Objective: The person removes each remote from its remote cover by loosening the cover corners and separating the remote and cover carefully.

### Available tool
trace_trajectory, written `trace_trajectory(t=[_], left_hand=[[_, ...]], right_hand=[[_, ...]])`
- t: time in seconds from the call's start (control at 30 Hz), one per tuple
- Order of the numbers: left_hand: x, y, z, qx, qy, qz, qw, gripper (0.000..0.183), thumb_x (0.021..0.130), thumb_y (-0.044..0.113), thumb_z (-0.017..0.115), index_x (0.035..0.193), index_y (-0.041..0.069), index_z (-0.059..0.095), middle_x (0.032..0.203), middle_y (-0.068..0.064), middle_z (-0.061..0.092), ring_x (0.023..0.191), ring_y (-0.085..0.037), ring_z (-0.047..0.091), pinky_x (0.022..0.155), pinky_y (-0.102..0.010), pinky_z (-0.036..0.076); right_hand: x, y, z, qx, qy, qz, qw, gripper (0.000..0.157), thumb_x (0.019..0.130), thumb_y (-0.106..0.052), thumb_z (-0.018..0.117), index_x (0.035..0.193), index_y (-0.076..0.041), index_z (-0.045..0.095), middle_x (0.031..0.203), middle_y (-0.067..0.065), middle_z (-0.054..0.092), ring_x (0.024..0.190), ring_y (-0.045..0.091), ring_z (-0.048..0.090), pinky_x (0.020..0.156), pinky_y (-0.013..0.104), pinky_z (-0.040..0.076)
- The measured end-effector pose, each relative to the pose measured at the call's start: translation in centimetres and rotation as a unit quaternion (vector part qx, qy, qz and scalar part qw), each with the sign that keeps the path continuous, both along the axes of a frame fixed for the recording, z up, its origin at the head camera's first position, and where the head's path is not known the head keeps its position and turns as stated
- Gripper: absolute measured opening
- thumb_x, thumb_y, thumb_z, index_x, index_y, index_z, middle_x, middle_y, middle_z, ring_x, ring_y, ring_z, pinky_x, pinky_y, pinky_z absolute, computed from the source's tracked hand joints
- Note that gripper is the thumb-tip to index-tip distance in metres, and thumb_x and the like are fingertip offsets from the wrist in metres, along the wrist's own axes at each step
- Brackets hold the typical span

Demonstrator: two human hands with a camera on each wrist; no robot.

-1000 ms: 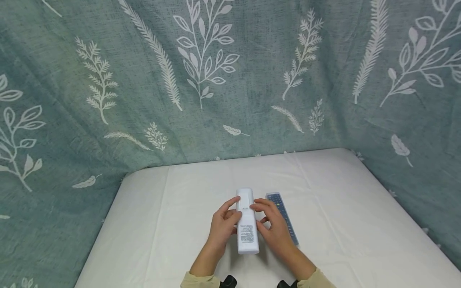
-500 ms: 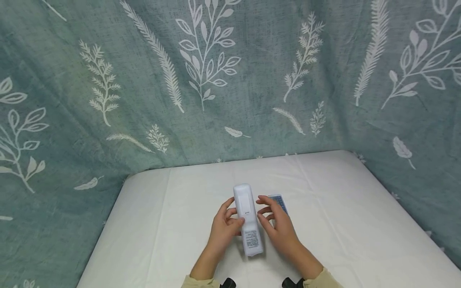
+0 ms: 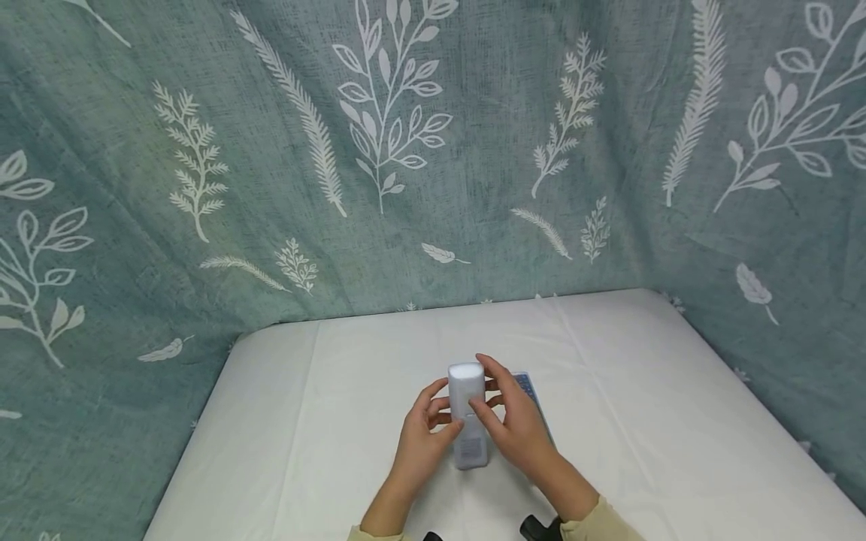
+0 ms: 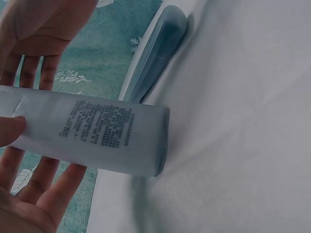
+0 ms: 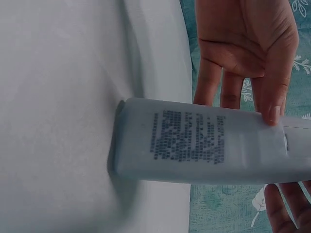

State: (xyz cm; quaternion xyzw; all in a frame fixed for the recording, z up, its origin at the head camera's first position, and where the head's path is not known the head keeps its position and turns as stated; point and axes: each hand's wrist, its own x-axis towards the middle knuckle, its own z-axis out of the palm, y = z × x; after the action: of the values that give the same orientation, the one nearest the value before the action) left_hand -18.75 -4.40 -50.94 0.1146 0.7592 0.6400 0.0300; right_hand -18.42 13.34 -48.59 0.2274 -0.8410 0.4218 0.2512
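Note:
A white remote control [image 3: 469, 428] is held back side up, with printed text on its near half and a battery cover on the far half. Its far end is raised. My left hand [image 3: 421, 443] grips its left side, thumb on the back near the cover's latch. On the right side, my right hand [image 3: 517, 421] holds the far part, thumb on the cover and index finger by the far end. In the left wrist view the left fingers [image 4: 53, 194] lie beneath the remote. The right wrist view shows only the right hand's fingers [image 5: 286, 206].
A second remote [image 3: 525, 383] with a blue keypad lies on the white-covered table [image 3: 365, 376], partly hidden by the right hand. A green leaf-patterned curtain [image 3: 473, 150] hangs behind and at the sides. Black camera mounts [image 3: 537, 528] sit at the wrists.
The white remote's far end has tipped up toward the camera. My right hand came off it half a second ago and is back on it. The left hand keeps its grip.

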Motion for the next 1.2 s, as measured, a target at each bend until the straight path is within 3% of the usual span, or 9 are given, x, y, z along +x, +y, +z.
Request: trace_trajectory(t=[0.23, 0.4, 0.5, 0.63, 0.83, 1.2], left_hand=[[0.1, 0.1, 0.1, 0.014, 0.000, 0.001, 0.9999, 0.061, 0.090, 0.009, 0.071, 0.145, 0.020, 0.047, 0.123, -0.004, 0.072, 0.110, -0.021, 0.064, 0.090, -0.034, 0.058], [0.3, 0.1, 0.2, 0.025, 0.003, -0.005, 0.9997, 0.060, 0.090, 0.008, 0.070, 0.145, 0.018, 0.046, 0.128, -0.007, 0.068, 0.111, -0.022, 0.062, 0.089, -0.031, 0.057], [0.3, 0.1, 0.4, 0.031, 0.012, -0.002, 0.9994, 0.063, 0.091, 0.010, 0.070, 0.147, 0.023, 0.043, 0.135, -0.006, 0.062, 0.115, -0.021, 0.061, 0.090, -0.028, 0.056], [0.2, 0.2, 1.2, 0.045, 0.052, 0.013, 0.9975, 0.063, 0.092, 0.012, 0.071, 0.145, 0.030, 0.042, 0.141, -0.003, 0.054, 0.118, -0.021, 0.061, 0.090, -0.027, 0.056], [-0.2, 0.5, 2.5, 0.061, 0.135, 0.016, 0.9889, 0.053, 0.092, 0.002, 0.068, 0.137, 0.024, 0.050, 0.136, -0.003, 0.056, 0.118, -0.023, 0.061, 0.089, -0.029, 0.057], [-0.2, 1.0, 3.2, 0.056, 0.170, 0.036, 0.9833, 0.041, 0.089, -0.003, 0.068, 0.123, 0.020, 0.062, 0.123, 0.000, 0.063, 0.107, -0.018, 0.063, 0.084, -0.029, 0.060]], right_hand=[[-0.4, -0.2, 0.7, -0.011, 0.025, -0.003, 1.000, 0.056, 0.093, -0.005, 0.068, 0.144, -0.016, 0.049, 0.123, 0.005, 0.063, 0.101, 0.019, 0.066, 0.075, 0.027, 0.057], [-0.6, -0.2, 0.9, -0.022, 0.014, 0.010, 1.000, 0.043, 0.094, -0.007, 0.067, 0.135, -0.016, 0.057, 0.125, 0.002, 0.063, 0.101, 0.014, 0.065, 0.074, 0.024, 0.057], [-0.6, -0.2, 0.8, -0.030, 0.011, 0.017, 0.999, 0.040, 0.094, -0.006, 0.067, 0.133, -0.015, 0.059, 0.125, 0.002, 0.063, 0.101, 0.014, 0.065, 0.074, 0.024, 0.057], [-0.6, -0.4, 0.7, -0.037, 0.015, 0.017, 0.999, 0.040, 0.094, -0.006, 0.067, 0.132, -0.014, 0.059, 0.124, 0.003, 0.064, 0.101, 0.014, 0.065, 0.074, 0.025, 0.057], [-0.4, -0.6, 0.6, -0.050, 0.012, 0.013, 0.999, 0.041, 0.092, -0.004, 0.068, 0.131, -0.015, 0.060, 0.124, 0.002, 0.065, 0.099, 0.013, 0.065, 0.073, 0.025, 0.057], [-0.2, -0.7, 0.6, -0.055, 0.024, 0.016, 0.998, 0.040, 0.093, -0.003, 0.067, 0.131, -0.013, 0.061, 0.124, 0.005, 0.065, 0.097, 0.013, 0.063, 0.073, 0.025, 0.057]])
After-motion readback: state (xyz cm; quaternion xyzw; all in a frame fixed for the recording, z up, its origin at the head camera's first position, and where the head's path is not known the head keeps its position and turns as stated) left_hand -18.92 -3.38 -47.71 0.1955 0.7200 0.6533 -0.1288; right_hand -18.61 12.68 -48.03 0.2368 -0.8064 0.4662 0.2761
